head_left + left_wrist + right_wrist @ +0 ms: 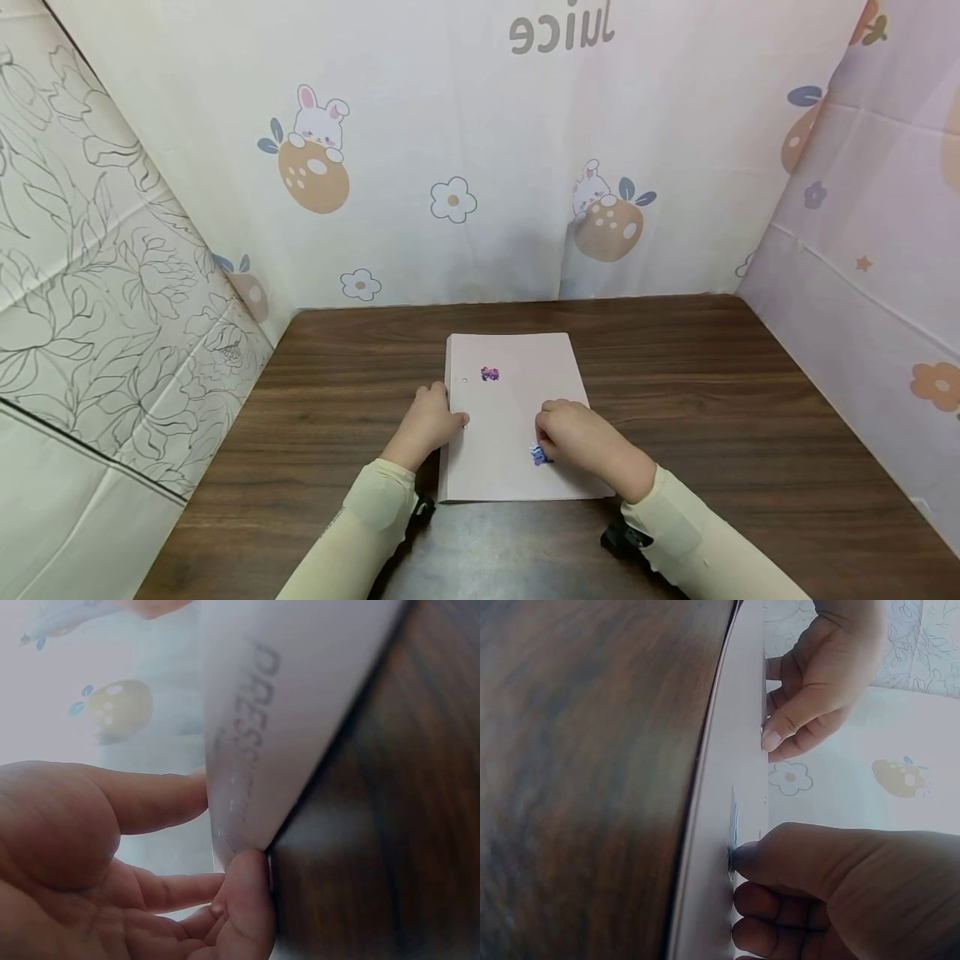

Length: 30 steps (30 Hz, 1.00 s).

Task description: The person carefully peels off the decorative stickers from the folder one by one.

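Your left forearm (pixel 348 529) and right forearm (pixel 708 533) slant forward and inward. Your left hand (pixel 426 425) holds its thumb apart from the bent fingers; your right hand (pixel 585 440) curls its fingers in beside a lowered thumb.

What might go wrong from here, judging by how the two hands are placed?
Two possible risks. The right hand has its thumb at the blue patch and partly covers it in the head view, so any crookedness or wrinkling could go unnoticed. The left hand holds the white folder at its left edge; if that grip loosened, the folder might slide on the table.
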Motion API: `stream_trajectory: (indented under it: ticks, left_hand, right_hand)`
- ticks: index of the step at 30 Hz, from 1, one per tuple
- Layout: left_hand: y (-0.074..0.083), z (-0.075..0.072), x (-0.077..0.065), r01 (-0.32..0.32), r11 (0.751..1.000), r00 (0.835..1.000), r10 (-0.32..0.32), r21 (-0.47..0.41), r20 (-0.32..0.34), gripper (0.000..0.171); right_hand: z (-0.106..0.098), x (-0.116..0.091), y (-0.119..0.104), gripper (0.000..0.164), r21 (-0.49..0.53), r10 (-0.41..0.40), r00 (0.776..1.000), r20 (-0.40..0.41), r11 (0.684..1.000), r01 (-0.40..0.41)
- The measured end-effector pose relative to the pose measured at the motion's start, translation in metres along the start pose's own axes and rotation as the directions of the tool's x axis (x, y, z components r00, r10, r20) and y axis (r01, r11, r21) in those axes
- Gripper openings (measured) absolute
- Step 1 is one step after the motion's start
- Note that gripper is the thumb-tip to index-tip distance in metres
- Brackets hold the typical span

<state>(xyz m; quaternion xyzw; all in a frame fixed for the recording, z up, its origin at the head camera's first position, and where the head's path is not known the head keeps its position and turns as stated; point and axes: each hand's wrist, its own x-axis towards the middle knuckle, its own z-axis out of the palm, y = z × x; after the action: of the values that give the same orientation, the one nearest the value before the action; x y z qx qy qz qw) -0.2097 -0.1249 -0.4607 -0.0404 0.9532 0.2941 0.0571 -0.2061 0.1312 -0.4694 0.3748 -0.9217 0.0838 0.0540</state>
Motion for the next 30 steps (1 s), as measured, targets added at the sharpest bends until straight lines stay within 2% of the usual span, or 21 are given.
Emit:
stream_trajectory:
  ticks: [14, 21, 30]
  left_hand:
    - [0.0014, -0.0012, -0.0003, 0.009, 1.000, 1.000, -0.009, -0.002, 0.008, 0.065]
    - [0.0014, -0.0007, -0.0008, 0.011, 1.000, 1.000, -0.011, 0.000, 0.004, 0.065]
    - [0.0002, -0.0003, 0.0007, 0.008, 1.000, 1.000, -0.008, -0.006, 0.005, 0.065]
  right_hand:
    - [-0.0038, -0.0005, -0.0016, 0.024, 0.014, -0.004, 0.999, 0.039, 1.000, 0.004]
    - [-0.0030, -0.0012, -0.0027, 0.020, 0.036, 0.028, 0.999, 0.037, 0.999, -0.029]
    - [-0.0086, -0.0015, -0.0047, 0.020, 0.016, 0.019, 0.998, 0.052, 1.000, -0.020]
